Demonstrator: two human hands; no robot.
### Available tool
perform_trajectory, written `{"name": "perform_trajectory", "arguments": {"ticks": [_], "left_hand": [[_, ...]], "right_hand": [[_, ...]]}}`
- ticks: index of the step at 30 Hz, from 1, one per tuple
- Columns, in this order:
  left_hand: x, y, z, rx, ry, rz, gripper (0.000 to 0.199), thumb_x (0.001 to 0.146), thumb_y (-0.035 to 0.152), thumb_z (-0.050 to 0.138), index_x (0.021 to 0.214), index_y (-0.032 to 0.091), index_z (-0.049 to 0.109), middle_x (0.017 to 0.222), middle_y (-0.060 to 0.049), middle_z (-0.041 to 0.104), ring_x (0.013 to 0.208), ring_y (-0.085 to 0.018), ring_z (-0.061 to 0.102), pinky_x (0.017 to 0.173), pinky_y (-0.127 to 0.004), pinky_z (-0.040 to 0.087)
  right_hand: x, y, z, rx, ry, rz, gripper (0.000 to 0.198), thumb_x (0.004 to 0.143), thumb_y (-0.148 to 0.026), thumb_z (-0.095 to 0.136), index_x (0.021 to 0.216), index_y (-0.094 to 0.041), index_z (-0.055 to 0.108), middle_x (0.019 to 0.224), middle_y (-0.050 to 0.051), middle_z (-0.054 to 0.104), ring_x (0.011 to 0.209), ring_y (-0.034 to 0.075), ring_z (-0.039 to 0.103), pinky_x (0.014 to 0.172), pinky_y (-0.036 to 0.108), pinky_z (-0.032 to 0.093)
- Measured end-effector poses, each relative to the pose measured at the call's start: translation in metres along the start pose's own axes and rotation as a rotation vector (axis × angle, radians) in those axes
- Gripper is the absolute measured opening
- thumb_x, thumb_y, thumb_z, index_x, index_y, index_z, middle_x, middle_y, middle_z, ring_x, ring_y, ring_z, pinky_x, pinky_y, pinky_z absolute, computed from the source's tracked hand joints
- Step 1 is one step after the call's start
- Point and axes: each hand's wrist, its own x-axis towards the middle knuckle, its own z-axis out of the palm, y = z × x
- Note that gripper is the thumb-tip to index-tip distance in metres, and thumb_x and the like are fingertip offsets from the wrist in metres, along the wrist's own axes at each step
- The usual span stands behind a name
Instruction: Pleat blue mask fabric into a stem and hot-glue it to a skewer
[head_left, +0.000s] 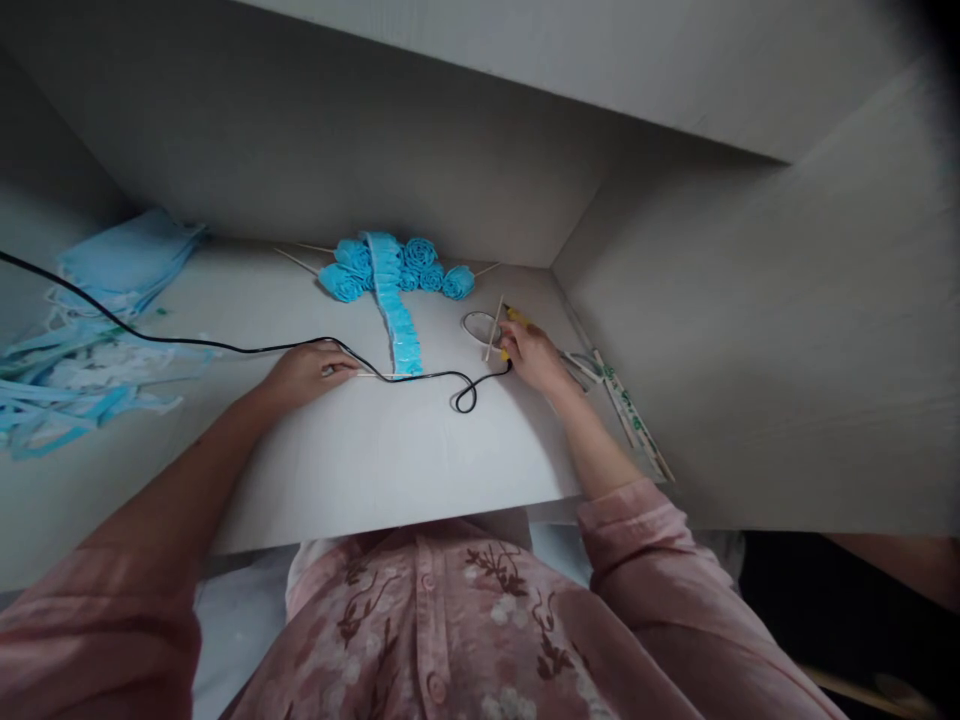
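My left hand [311, 372] is closed on a thin wooden stick [373, 375], which points right toward the lower end of a pleated blue strip [397, 315]. The strip runs up over several rolled blue flowers [420, 255] on thin stems. My right hand [531, 352] is closed around a yellow corded tool [517, 316] that looks like a glue gun, mostly hidden by the fingers. Beside those fingers are a pale stick [493, 330] and a thin ring [472, 322]. A black cord [247, 350] crosses the white surface, loops once and reaches the tool.
Pale blue sheets [131, 255] and a heap of cut strips and scraps [82, 390] lie at the left. Several thin sticks with green-marked wrapping [626, 410] rest at the right. Grey panels [750, 330] wall in the back and sides, and a ledge [570, 60] overhangs above.
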Motion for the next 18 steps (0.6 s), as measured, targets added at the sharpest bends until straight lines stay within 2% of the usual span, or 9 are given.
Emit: {"name": "perform_trajectory", "arguments": {"ticks": [3, 7, 14, 18], "left_hand": [[-0.001, 0.000, 0.000, 0.010, 0.000, -0.022, 0.038, 0.092, 0.045, 0.051, 0.100, 0.022, 0.081, 0.101, -0.007, 0.076, 0.096, -0.021, 0.069, 0.087, -0.029, 0.053], [-0.001, 0.001, -0.001, 0.002, -0.020, -0.025, 0.039, 0.092, 0.046, 0.052, 0.101, 0.022, 0.081, 0.102, -0.007, 0.076, 0.093, -0.021, 0.069, 0.086, -0.030, 0.053], [-0.002, -0.002, -0.001, 0.028, -0.029, -0.016, 0.040, 0.094, 0.047, 0.049, 0.101, 0.023, 0.080, 0.101, -0.007, 0.076, 0.095, -0.020, 0.069, 0.087, -0.029, 0.052], [-0.003, 0.001, -0.004, 0.069, -0.038, -0.008, 0.040, 0.094, 0.048, 0.049, 0.104, 0.025, 0.080, 0.102, -0.007, 0.076, 0.096, -0.023, 0.069, 0.089, -0.032, 0.053]], "right_hand": [[-0.003, 0.001, 0.004, 0.032, 0.055, 0.044, 0.037, 0.101, -0.023, 0.042, 0.129, -0.015, 0.065, 0.106, 0.014, 0.079, 0.109, 0.031, 0.070, 0.101, 0.045, 0.052], [-0.008, 0.002, 0.005, 0.056, 0.092, 0.036, 0.037, 0.102, -0.024, 0.042, 0.129, -0.016, 0.066, 0.103, 0.013, 0.079, 0.108, 0.030, 0.070, 0.104, 0.046, 0.051], [-0.011, 0.003, 0.004, 0.091, 0.041, -0.021, 0.039, 0.099, -0.030, 0.054, 0.135, -0.019, 0.065, 0.101, 0.011, 0.080, 0.099, 0.031, 0.072, 0.110, 0.052, 0.046], [-0.015, 0.004, 0.001, 0.128, 0.028, -0.027, 0.044, 0.097, -0.026, 0.053, 0.140, -0.021, 0.061, 0.102, 0.009, 0.081, 0.101, 0.030, 0.073, 0.113, 0.054, 0.043]]}}
